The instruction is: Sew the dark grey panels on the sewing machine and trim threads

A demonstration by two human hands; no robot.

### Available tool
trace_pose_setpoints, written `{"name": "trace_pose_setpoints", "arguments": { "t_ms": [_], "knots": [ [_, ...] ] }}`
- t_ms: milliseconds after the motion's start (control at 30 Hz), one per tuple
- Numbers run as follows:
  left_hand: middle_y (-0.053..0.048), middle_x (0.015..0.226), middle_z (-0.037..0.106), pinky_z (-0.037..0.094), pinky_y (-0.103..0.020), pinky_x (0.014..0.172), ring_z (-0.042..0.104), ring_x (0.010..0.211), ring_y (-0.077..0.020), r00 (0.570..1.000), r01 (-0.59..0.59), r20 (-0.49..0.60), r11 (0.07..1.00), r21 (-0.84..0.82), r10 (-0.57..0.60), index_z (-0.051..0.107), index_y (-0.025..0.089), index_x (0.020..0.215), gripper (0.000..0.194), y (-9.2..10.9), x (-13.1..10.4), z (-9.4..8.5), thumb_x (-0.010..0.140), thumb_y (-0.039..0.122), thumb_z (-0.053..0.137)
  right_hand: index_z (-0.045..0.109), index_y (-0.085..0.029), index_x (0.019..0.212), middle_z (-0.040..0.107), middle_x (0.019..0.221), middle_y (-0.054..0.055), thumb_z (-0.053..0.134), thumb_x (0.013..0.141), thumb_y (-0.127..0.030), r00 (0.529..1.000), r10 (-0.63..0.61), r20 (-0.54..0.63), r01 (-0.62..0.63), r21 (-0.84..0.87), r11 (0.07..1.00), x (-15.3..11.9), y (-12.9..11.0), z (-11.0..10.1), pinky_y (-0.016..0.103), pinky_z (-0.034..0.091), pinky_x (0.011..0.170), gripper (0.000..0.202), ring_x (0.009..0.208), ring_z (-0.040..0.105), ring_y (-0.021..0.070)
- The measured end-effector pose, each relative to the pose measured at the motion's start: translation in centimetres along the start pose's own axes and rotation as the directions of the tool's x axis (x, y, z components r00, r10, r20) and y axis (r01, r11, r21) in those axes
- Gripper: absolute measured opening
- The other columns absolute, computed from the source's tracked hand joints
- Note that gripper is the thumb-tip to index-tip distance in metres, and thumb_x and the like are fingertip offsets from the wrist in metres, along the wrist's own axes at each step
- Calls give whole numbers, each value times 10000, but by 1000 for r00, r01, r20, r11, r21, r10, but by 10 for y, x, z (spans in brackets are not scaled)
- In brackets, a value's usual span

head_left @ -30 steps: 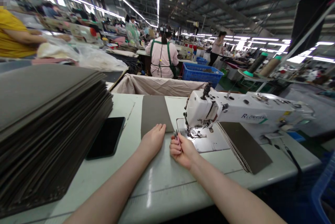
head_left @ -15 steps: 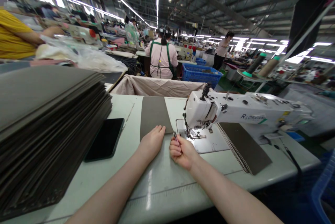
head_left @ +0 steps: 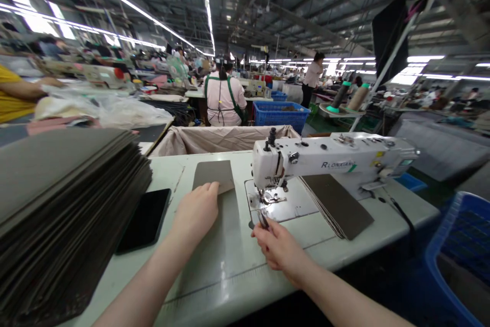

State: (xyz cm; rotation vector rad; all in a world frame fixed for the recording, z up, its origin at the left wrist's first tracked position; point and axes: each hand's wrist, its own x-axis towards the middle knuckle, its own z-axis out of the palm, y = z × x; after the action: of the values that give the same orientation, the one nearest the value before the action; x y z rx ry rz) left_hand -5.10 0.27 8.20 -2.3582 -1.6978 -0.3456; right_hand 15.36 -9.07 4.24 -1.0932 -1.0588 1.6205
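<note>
Your left hand [head_left: 197, 212] holds flat grey panel [head_left: 212, 172] left of white metal sewing machine [head_left: 312, 157], likely steadying it; right hand [head_left: 278, 246] grips pointed metal tool [head_left: 263, 220], tips free.

Left hand [head_left: 197, 210] hides near-left part of panel [head_left: 213, 170] toward bench [head_left: 214, 255] far edge. Right hand [head_left: 281, 249] covers grip of snips [head_left: 263, 221]. Stack [head_left: 57, 215] cut off at left. Machine [head_left: 321, 156] hides far end of pile [head_left: 340, 202].

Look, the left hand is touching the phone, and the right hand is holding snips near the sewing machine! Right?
Not quite: the head view shows the left hand touching the grey panel, not the phone. The right hand does hold snips near the sewing machine.
</note>
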Motion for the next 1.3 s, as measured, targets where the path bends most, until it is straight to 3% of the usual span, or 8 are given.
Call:
{"name": "trace_pose_setpoints", "arguments": {
  "t_ms": [100,200,367,533,933,1133,1233,1300],
  "knots": [
    [-96,796,690,460,-350,605,665,703,-286,998,55,17,998,-22,-55,610,183,881,303,-6,-18,-64,956,318,350,627,-204,1066,526,817,-31,693,825,-357,967,-247,-55,216,-328,920,-32,-23,-5,192,291,508,293,527,313,40],
    [-54,808,700,465,-305,602,649,710,-249,990,89,134,941,-326,-47,639,216,913,354,-12,-46,-118,919,495,422,572,-270,1272,471,711,-56,700,827,-354,958,-286,-3,257,-430,866,-56,-47,-5,211,262,527,471,519,252,60],
    [-47,785,701,494,-261,498,644,677,-240,928,277,371,620,-735,25,688,206,985,439,-4,-87,-159,814,593,571,621,-257,1228,580,851,-12,736,793,-365,952,-237,195,295,-368,882,-89,-59,1,215,269,538,463,555,306,68],
    [-43,858,703,520,-252,579,651,752,-227,909,352,412,425,-834,57,686,217,1016,353,18,-110,-159,821,507,637,671,-180,942,594,803,-4,706,810,-396,976,-159,150,205,-381,902,-131,-59,-12,209,366,607,255,689,486,109],
    [-19,858,695,499,-225,603,636,756,-196,895,412,440,249,-876,68,679,230,1052,312,51,-126,-127,854,465,627,676,-177,922,643,864,10,646,851,-321,972,-177,152,233,-588,775,-191,-72,-61,221,404,644,163,751,550,133],
    [-1,1052,711,519,-345,900,634,1021,-244,998,23,51,564,-825,35,690,303,1075,225,40,-134,-120,901,392,578,679,-246,959,634,933,32,554,893,-213,847,-492,203,413,-833,367,-200,-88,-70,268,423,714,145,809,573,158],
    [21,1173,686,411,-450,1090,585,1177,-234,950,-308,-189,637,-706,250,673,380,1139,295,25,-142,-102,945,276,477,672,-279,1108,635,1007,64,503,886,-165,747,-617,247,424,-892,155,-195,-71,-76,290,417,712,301,790,568,164],
    [23,1251,654,360,-486,1132,554,1235,-229,906,-416,-209,687,-596,368,635,394,1217,366,16,-147,-78,950,237,439,666,-279,1165,639,1047,77,485,878,-153,731,-622,281,425,-901,92,-180,-43,-84,293,413,722,362,808,571,169]
  ]
}}
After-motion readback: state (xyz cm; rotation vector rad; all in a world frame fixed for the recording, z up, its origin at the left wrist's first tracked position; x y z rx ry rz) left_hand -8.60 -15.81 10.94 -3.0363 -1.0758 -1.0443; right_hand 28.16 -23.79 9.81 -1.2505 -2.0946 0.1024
